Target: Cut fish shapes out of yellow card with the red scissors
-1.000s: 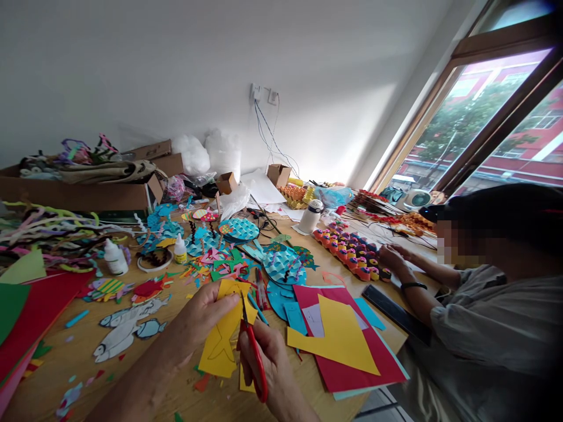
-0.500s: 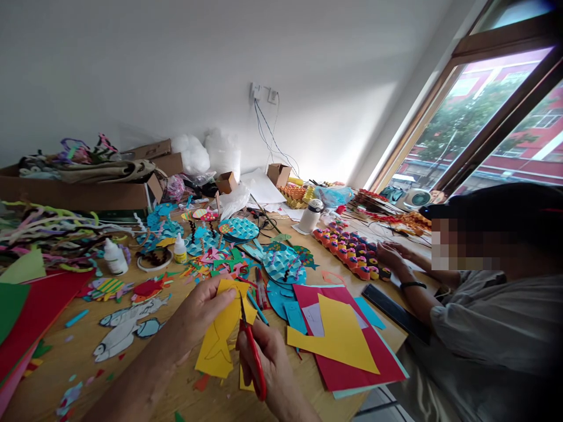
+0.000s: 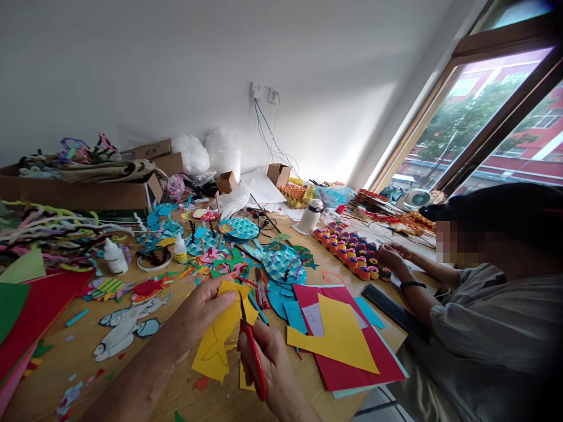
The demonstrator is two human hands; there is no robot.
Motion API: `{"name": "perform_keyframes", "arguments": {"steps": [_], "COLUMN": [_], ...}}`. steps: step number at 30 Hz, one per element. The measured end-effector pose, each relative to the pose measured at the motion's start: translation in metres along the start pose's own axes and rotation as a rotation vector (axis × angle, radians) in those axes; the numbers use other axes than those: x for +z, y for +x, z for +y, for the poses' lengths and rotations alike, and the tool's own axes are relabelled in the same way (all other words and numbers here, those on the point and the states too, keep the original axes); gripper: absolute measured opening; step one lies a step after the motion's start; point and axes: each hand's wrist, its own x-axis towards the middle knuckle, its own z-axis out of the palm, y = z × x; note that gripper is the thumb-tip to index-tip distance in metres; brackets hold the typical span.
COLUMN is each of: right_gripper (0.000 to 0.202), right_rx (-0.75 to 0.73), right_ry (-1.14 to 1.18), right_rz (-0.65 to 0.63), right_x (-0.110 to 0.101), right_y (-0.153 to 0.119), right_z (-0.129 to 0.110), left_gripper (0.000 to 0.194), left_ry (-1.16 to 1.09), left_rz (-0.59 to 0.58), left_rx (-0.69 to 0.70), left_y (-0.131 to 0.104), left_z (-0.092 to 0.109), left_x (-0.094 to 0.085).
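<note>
Between thumb and fingers, my left hand (image 3: 204, 313) pinches a piece of yellow paper (image 3: 215, 346) near its top. A fish tail is drawn in dark outline on the paper's lower part. My right hand (image 3: 268, 354) is closed round the red handles of a pair of scissors (image 3: 254, 354). Their blades lie on the paper's upper right edge, just beside my left thumb. Below the scissors, part of another yellow scrap (image 3: 245, 380) shows on the table. White fish cutouts (image 3: 121, 337) with dark outlines lie left of my left forearm.
Yellow paper (image 3: 343, 337) rests on red sheets (image 3: 328, 369) at right. Glue bottles (image 3: 115, 257), coloured scraps (image 3: 229, 264) and blue woven paper fish (image 3: 284, 264) crowd the middle and left. A co-worker's hands (image 3: 393, 255) are by a painted egg tray (image 3: 347, 252). A dark phone-like slab (image 3: 396, 313) lies near.
The yellow paper's lower end has swung slightly left and its cut flap has shifted a little. Both hands stay almost in place, still holding paper and scissors.
</note>
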Motion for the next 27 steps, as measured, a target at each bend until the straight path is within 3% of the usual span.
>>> {"name": "perform_keyframes", "arguments": {"steps": [12, 27], "right_gripper": [0.051, 0.048], "right_rx": [0.016, -0.006], "right_ry": [0.049, 0.038], "right_rz": [-0.039, -0.025], "right_x": [0.001, 0.0], "right_y": [0.002, 0.001], "right_z": [-0.012, -0.006], "left_gripper": [0.017, 0.018], "left_ry": [0.034, 0.019], "left_rz": [0.023, 0.041], "left_rx": [0.002, 0.011], "left_y": [0.003, 0.002], "left_z": [-0.002, -0.001], "left_x": [0.0, 0.002]}}
